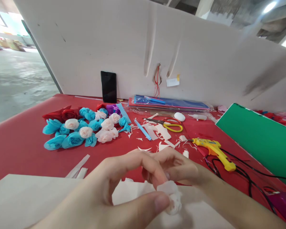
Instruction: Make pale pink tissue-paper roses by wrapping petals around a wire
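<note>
A small white paper flower (pixel 174 203) is pinched between the thumb and index finger of my left hand (pixel 133 178), low in the head view. Its layered petals show just past my thumb tip. Behind it, my right hand (pixel 176 165) is closed with curled fingers, the thumb tip close to the flower's upper petal. My left hand partly covers those fingers, so what they grip, if anything, is hidden. Under both hands lies a large white sheet (pixel 38 197) on the red table (pixel 19 140).
Several blue, white, red and purple paper flowers (pixel 72 140) lie at left. Yellow-handled scissors (pixel 173 127), a blue pen (pixel 143 129) and paper scraps (pixel 162 131) are mid-table. A yellow glue gun (pixel 214 151) with black cables sits right, near a green board (pixel 259 140). A phone (pixel 109 87) leans behind.
</note>
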The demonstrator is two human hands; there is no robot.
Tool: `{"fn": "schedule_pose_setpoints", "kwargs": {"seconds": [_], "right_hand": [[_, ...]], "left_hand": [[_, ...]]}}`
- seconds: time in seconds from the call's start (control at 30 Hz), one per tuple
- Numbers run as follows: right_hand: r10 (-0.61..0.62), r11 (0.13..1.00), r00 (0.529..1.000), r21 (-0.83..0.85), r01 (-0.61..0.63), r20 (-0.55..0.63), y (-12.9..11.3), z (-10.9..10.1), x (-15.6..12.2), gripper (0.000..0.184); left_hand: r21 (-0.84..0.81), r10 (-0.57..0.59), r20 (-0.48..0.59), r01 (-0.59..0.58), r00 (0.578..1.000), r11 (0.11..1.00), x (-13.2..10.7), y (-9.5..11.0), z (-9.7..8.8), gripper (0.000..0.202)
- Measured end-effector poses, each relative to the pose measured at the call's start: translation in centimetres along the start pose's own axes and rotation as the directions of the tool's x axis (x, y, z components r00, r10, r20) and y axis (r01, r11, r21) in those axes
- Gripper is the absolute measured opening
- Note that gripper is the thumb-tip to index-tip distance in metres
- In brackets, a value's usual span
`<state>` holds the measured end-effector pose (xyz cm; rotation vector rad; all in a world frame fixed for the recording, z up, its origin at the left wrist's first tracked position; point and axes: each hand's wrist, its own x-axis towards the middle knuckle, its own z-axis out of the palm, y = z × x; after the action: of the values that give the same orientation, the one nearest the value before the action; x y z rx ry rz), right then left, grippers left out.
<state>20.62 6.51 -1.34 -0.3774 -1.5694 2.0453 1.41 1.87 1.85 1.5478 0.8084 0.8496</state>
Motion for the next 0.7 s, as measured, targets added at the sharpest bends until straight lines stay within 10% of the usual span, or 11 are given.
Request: {"fn": "schedule_pose_setpoints", "kwargs": {"seconds": [0.7], "right_hand": [[-0.01, 0.998, 0.998, -0.061, 0.014, 0.055, 0.3, 0.3, 0.2, 0.017]], "left_hand": [[0.14, 0.098, 0.008, -0.098, 0.995, 0.985, -0.5, -1.4, 0.0, 0.023]]}}
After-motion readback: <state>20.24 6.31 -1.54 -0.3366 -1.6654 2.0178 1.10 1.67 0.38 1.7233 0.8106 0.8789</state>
